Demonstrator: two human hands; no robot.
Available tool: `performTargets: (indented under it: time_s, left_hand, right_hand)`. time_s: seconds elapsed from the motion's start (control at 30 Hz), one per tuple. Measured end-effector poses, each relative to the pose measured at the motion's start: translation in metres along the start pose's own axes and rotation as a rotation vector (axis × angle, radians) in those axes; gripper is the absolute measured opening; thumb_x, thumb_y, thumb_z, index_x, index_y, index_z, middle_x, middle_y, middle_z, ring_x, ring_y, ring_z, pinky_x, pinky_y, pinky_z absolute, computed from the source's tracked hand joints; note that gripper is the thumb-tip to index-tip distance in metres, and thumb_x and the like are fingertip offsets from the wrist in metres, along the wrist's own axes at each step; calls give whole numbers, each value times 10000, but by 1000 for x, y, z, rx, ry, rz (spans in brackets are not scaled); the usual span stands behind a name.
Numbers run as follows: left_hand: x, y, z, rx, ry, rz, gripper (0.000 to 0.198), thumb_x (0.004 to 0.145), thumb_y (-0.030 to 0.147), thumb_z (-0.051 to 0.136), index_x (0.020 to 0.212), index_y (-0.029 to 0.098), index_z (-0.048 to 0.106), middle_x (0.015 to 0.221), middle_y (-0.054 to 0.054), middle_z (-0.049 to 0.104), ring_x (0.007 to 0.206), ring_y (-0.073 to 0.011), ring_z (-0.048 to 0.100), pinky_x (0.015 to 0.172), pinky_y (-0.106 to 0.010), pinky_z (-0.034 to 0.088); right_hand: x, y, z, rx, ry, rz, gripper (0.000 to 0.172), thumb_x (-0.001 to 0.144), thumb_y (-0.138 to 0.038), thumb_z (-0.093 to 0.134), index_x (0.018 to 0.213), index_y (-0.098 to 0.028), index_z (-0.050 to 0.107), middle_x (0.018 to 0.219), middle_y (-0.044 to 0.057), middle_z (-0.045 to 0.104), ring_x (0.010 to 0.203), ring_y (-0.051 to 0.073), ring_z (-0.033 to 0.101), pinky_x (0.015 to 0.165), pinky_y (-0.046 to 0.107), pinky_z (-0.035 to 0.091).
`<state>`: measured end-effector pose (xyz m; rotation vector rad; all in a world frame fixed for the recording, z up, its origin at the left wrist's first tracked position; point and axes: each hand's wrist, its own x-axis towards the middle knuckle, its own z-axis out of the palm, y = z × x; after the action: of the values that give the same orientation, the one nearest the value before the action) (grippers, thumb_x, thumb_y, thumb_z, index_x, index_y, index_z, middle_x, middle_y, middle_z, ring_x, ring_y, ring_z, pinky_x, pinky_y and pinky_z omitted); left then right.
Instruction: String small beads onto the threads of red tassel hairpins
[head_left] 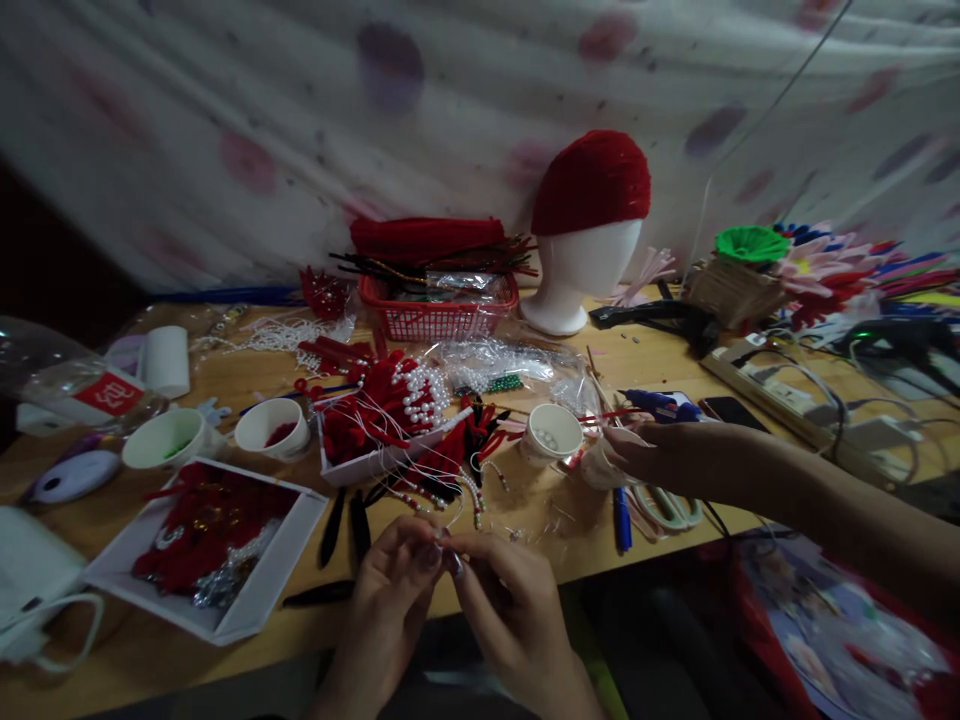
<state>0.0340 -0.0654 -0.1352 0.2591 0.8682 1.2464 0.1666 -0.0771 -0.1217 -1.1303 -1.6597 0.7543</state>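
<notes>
1. Together, the left hand [397, 580] and right hand [514, 590] pinch a tiny pale piece [443, 535], too small to identify.
2. It is above the table [574, 548], near beaded strands [478, 500].

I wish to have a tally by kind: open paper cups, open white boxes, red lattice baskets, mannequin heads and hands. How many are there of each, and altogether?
Open paper cups: 4
Open white boxes: 2
Red lattice basket: 1
Mannequin head: 1
Hands: 3, one another person's
Total: 11
</notes>
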Motion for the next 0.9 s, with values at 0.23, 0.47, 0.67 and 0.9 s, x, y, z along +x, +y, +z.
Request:
performTargets:
  time_s: [0.23,0.47,0.67,0.9]
  left_hand:
    - [3,-3,-4,32,-40,72,282,526,250,950,671,171,722,817,2,676,739,-99,644,692,-161,532]
    - [1,-2,2,-78,-56,13,299,464,242,971,634,172,736,776,6,692,699,-89,653,670,-165,535]
    - [2,-6,-3,-161,-77,-65,279,476,200,967,673,201,769,788,16,736,709,-85,680,695,-170,555]
    - [3,-6,-4,-152,-90,-72,265,496,214,961,675,203,765,795,23,732,720,-83,677,693,-163,550]
  right_hand:
    - [-2,2,0,17,8,34,166,915,-168,553,965,-182,710,708,11,687,561,113,572,521,208,403]
    - [-1,0,-1,28,1,-8,159,920,-147,565,991,-197,698,736,4,704,575,112,603,547,212,434]
    - [4,-5,-1,1,23,-79,140,912,-121,566,950,-180,688,727,14,711,544,101,595,516,199,425]
    - [2,0,-3,-35,-3,-119,159,899,-95,567,999,-175,662,725,7,690,573,100,597,544,198,426]
